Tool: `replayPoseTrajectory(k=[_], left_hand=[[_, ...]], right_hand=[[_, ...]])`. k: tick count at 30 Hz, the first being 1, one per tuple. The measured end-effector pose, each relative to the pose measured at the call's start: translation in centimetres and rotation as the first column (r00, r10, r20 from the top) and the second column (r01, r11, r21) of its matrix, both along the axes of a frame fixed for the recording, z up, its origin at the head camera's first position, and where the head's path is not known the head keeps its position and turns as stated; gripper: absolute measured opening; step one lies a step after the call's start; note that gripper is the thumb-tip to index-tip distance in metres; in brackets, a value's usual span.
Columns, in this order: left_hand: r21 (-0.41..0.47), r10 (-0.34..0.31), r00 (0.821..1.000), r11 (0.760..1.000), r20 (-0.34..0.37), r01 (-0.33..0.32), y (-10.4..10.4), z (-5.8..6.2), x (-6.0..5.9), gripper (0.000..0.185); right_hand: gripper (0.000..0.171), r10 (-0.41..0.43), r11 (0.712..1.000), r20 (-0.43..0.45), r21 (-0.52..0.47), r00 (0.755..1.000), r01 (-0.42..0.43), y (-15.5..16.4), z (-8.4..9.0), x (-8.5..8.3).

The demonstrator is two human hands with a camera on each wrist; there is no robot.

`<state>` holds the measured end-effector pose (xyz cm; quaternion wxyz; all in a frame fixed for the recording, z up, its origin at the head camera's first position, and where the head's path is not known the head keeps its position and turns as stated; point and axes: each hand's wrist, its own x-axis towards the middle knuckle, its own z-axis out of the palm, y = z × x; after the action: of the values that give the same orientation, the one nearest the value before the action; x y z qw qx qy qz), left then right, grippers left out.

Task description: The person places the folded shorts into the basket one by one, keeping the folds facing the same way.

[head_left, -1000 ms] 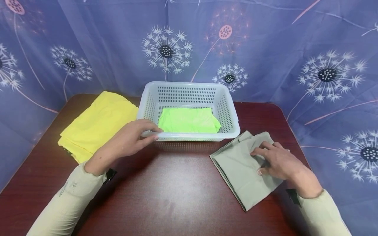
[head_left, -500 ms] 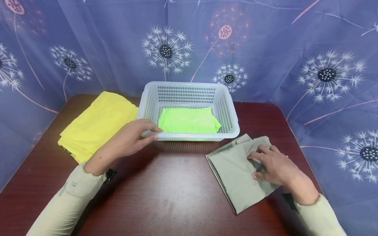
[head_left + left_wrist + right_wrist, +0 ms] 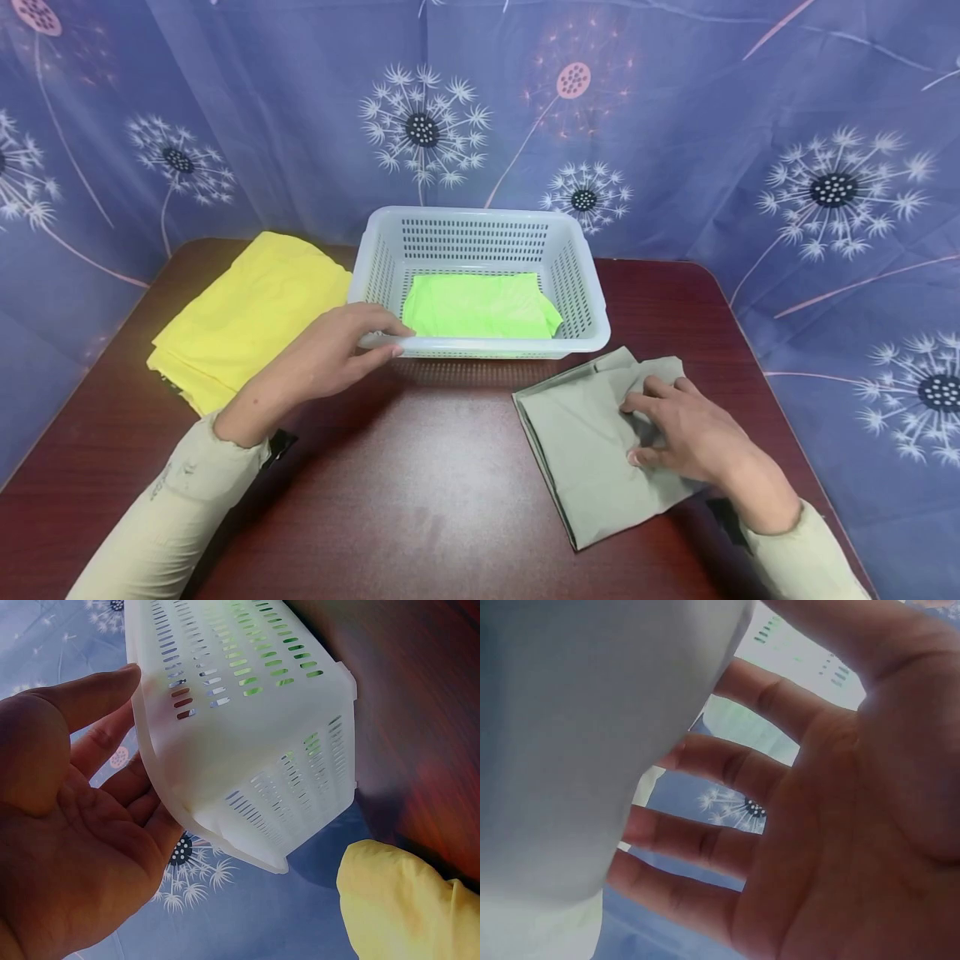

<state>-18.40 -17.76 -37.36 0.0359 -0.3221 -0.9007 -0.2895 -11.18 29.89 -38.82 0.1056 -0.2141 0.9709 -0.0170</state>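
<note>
basket [image 3: 480, 344], left hand [image 3: 337, 350] gripping | head: its back | left wrist: palm

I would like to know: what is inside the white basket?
The white basket contains a bright green cloth, lying on its bottom. Whatever may be under this cloth is covered, and the basket's near side hides a strip of the bottom.

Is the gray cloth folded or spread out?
Folded: in the head view, the gray cloth is a compact, flat bundle, with stacked layers showing along its left edge.
</note>
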Motion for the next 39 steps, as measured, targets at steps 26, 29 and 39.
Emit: replayPoseTrajectory(k=[26, 29, 39], left_hand=[[0.009, 0.001, 1.000, 1.000, -0.006, -0.001, 0.1, 0.0, 0.0, 0.017], [0.007, 0.003, 1.000, 1.000, -0.004, -0.003, 0.1, -0.1, -0.1, 0.018], [0.002, 0.006, 1.000, 1.000, -0.009, -0.006, 0.1, -0.1, 0.0, 0.018]], right_hand=[[0.055, 0.032, 0.999, -0.061, -0.040, 0.998, -0.035, -3.6, -0.4, 1.6], [0.055, 0.035, 0.999, -0.065, -0.034, 0.997, -0.037, -4.0, -0.5, 1.7], [0.049, 0.075, 0.997, -0.086, -0.025, 0.993, -0.078, -5.6, -0.8, 2.4]])
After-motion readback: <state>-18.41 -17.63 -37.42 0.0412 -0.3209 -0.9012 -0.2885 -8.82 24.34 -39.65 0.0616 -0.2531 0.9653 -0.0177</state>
